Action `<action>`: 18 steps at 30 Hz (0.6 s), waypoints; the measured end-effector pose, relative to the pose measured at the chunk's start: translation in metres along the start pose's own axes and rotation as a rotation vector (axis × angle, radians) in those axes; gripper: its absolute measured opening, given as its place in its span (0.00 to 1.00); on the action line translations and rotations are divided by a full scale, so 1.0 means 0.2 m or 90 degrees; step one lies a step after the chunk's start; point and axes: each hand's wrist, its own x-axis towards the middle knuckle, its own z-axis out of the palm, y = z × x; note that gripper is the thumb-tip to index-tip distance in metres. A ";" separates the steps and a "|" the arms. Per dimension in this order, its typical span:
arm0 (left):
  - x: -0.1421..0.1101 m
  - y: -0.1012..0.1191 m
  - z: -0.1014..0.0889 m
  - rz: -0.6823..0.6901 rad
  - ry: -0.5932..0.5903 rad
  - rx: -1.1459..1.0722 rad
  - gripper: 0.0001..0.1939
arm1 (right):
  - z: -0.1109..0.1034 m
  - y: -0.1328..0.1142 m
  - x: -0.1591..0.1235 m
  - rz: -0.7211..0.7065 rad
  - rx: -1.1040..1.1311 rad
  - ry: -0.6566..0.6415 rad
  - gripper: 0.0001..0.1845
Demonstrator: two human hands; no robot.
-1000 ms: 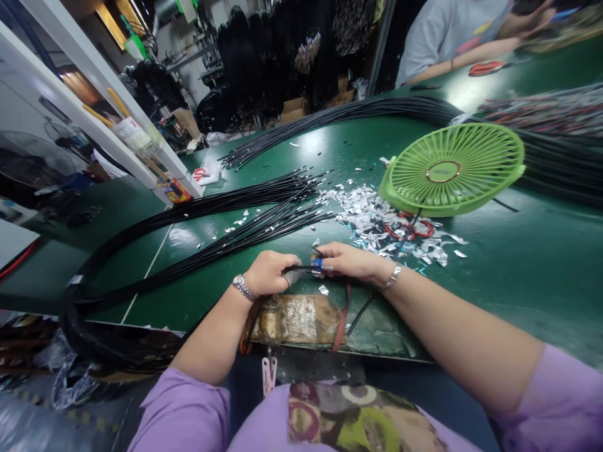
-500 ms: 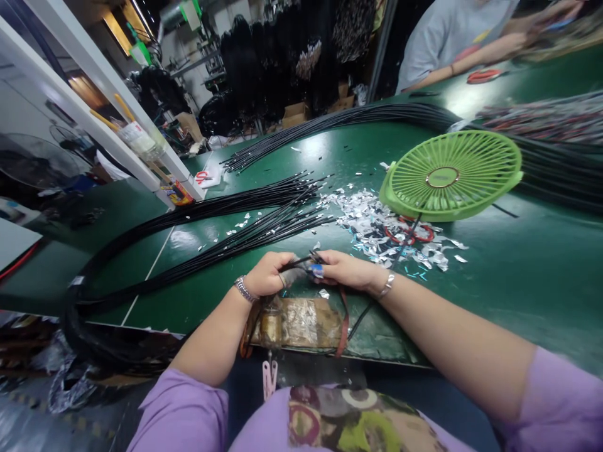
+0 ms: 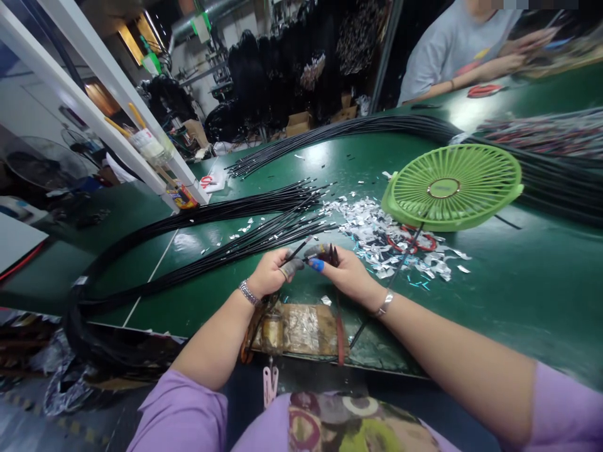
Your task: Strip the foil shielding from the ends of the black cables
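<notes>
My left hand (image 3: 271, 273) is closed on a black cable (image 3: 300, 247), whose end sticks up past the fingers. One of its fingers wears a grey cover. My right hand (image 3: 351, 276) is right beside it, with blue tape on the thumb and a grey cover on the index finger. The thumb and index fingertip are pinched close to the left fingers at the cable. Two dark pointed tips (image 3: 333, 253) rise from the right hand, seemingly a tool; its kind is hidden by the palm. Below the hands lies a taped board (image 3: 306, 326) with a reddish strip (image 3: 340, 342).
Black cable bundles (image 3: 245, 242) lie looped on the green table (image 3: 527, 282) at left. White scraps (image 3: 362, 232) are heaped before a green fan (image 3: 452, 185). A white post (image 3: 122, 119) stands at left. Across the table a person in a grey shirt (image 3: 452, 50) works.
The hands have drawn slightly apart. The cable end now points up from my left hand, and dark pointed tips show above my right. The camera view has shifted a little.
</notes>
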 end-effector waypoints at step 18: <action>-0.01 -0.01 -0.06 0.176 -0.134 0.295 0.24 | -0.05 -0.02 0.02 0.312 0.213 -0.173 0.15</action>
